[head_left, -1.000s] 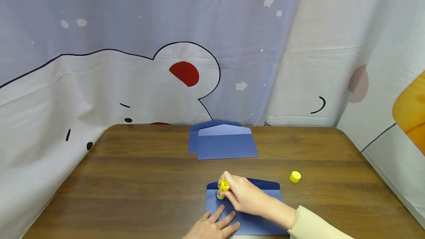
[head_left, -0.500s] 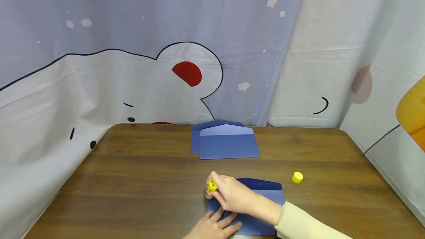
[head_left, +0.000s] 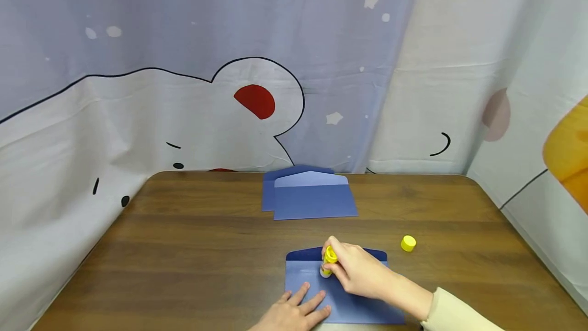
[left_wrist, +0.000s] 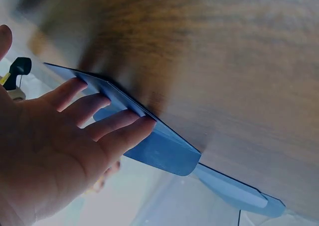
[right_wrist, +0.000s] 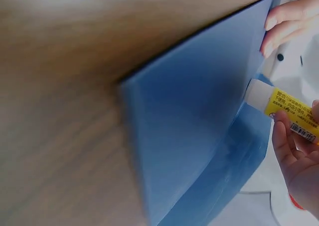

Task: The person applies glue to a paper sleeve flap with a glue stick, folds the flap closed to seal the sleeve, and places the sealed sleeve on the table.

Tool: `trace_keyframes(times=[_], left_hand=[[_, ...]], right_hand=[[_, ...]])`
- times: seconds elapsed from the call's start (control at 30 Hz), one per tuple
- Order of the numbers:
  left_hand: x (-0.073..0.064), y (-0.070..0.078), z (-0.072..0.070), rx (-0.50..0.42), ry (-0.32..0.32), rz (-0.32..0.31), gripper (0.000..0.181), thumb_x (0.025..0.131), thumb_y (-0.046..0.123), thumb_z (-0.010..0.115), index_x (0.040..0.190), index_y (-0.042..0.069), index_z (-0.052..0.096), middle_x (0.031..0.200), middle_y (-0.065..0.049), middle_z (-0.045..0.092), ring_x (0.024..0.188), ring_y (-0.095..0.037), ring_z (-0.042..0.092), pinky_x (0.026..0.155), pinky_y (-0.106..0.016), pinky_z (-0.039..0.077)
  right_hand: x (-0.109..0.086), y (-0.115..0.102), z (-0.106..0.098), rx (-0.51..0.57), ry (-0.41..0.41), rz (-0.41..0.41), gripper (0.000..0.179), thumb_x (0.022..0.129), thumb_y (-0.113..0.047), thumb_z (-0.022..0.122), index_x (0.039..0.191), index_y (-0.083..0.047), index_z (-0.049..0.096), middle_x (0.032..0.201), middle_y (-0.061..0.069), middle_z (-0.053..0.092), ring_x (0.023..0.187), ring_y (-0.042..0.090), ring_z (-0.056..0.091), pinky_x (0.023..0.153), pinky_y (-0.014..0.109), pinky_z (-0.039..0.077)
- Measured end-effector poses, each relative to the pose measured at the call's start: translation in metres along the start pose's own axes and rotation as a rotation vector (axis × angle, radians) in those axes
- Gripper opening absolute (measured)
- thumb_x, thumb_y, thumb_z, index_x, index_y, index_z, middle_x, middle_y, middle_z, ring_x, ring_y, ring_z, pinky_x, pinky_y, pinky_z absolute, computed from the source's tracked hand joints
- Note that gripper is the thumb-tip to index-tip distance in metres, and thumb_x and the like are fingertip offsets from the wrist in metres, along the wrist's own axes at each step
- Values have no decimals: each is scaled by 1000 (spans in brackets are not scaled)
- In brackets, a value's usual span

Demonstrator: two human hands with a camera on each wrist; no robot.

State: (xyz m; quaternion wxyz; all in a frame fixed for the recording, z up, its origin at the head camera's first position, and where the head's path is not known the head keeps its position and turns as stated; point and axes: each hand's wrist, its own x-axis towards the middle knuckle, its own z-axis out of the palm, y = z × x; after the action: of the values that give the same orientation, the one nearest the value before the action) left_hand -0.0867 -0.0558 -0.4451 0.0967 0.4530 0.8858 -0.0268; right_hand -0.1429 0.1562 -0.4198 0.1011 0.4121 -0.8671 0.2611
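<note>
A blue envelope (head_left: 363, 308) lies on the table with its darker flap (head_left: 300, 255) folded out toward the far side. My right hand (head_left: 363, 272) grips a yellow glue stick (head_left: 328, 256), its white end down on the envelope just below the flap line. In the right wrist view the printed label of the glue stick (right_wrist: 294, 111) shows, and its white end meets the envelope (right_wrist: 199, 96). My left hand (head_left: 289, 314) rests on the envelope's near left part, fingers spread and straight. The left wrist view shows those fingertips (left_wrist: 142, 126) against the envelope (left_wrist: 164, 148).
Two more blue envelopes (head_left: 314, 203) overlap at the table's far edge, flaps outward. A yellow cap (head_left: 408, 243) sits on the wooden table (head_left: 193, 254) right of the hands. A printed curtain (head_left: 184, 116) hangs behind the table.
My right hand with the glue stick first shifted left to the envelope's left edge, then moved back right toward the middle. My left hand stays in place on the envelope.
</note>
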Motion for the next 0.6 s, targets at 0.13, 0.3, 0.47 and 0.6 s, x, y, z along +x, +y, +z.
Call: trace_keyframes(times=[0.13, 0.3, 0.47, 0.6], left_hand=[[-1, -1, 0, -10, -2, 1, 58, 93, 59, 45, 144, 33, 43, 150, 7, 43, 136, -26, 44, 90, -40, 52], [-1, -1, -3, -44, -28, 3, 59, 93, 59, 44, 145, 33, 41, 151, 7, 41, 137, -25, 42, 91, -41, 52], [0, -2, -5, -95, -60, 8, 59, 94, 58, 44, 147, 32, 39, 153, 6, 38, 139, -26, 39, 93, -42, 51], [0, -3, -5, -131, -77, 10, 60, 94, 57, 44, 147, 31, 38, 154, 6, 36, 141, -27, 37, 95, -43, 50]], right_hand=[[-13, 9, -10, -25, 34, 11, 21, 88, -9, 67, 100, -11, 49, 81, -14, 56, 71, -4, 53, 66, 15, 49], [-30, 20, -24, -59, 60, 20, 23, 86, -5, 68, 99, -9, 50, 81, -13, 58, 72, -4, 54, 64, 13, 48], [-47, 29, -37, -85, 101, 21, 26, 82, 0, 70, 97, -8, 50, 81, -12, 58, 72, -6, 54, 64, 8, 44], [-59, 34, -44, -116, 135, 30, 29, 78, 2, 72, 95, -7, 50, 81, -14, 58, 71, -8, 52, 65, 6, 42]])
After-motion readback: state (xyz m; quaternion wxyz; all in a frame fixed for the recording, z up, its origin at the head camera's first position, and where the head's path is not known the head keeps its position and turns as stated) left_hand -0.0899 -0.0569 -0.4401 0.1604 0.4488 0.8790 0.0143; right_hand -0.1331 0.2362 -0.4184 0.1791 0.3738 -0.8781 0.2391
